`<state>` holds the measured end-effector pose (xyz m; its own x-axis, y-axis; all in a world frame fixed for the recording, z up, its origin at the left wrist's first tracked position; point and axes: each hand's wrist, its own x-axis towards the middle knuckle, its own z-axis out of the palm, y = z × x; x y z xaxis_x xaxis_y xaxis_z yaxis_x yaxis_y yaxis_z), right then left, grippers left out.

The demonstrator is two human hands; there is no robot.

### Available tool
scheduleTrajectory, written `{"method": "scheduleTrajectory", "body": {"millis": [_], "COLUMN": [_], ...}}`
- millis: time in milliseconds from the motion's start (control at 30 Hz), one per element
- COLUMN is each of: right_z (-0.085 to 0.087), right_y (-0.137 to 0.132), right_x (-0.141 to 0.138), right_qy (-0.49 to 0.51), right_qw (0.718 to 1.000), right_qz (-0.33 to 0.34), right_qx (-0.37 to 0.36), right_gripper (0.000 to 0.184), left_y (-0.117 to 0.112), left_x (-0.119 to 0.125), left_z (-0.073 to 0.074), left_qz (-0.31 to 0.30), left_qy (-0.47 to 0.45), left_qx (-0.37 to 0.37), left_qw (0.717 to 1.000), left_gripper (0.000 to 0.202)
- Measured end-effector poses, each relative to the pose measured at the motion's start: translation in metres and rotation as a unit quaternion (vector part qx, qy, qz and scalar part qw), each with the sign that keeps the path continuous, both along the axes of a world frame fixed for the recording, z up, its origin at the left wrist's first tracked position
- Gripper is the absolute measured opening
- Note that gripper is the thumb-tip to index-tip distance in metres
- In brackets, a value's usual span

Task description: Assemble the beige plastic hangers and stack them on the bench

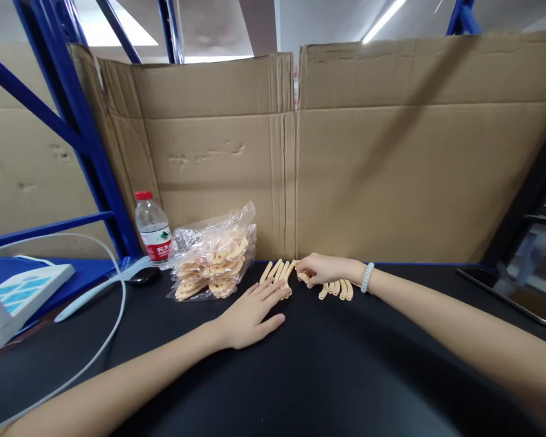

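Observation:
My left hand [250, 312] lies flat with its fingers stretched out, the fingertips over the near ends of several slim beige curved strips [273, 273]. My right hand [321, 269], with a pale beaded band on its wrist, is closed at the back of the table. Its fingers pinch one or more beige pieces [305, 275], mostly hidden by the hand. Just below and right of it, more curved beige strips [335, 290] lie side by side on the black table, their near ends showing small holes.
A clear plastic bag [216, 261] full of beige pieces stands left of the hands. Behind it are a red-capped water bottle [152, 227] and a black mouse [144, 277]. A white cable [111, 328] loops at left. Cardboard [391, 182] walls the back; a dark flat device [509, 294] lies right.

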<state>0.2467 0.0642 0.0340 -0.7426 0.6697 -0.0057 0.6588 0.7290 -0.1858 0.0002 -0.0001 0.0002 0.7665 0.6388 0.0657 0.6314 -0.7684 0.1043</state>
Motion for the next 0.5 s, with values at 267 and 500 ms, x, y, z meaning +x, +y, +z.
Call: {"method": "scheduleTrajectory", "body": {"millis": [267, 500], "right_z": [-0.003, 0.016], "right_y": [-0.002, -0.017], "right_x": [0.016, 0.039], "right_qy": [0.058, 0.155], "right_qw": [0.998, 0.985], "right_qz": [-0.003, -0.032], "right_qx": [0.015, 0.064], "right_gripper": [0.036, 0.021], "left_y": [0.007, 0.01], "left_x": [0.0, 0.008], "left_z": [-0.007, -0.004], "left_qz": [-0.037, -0.045], "left_qy": [-0.033, -0.033], "left_qx": [0.003, 0.002], "left_qw": [0.999, 0.998], "left_gripper": [0.059, 0.06]}}
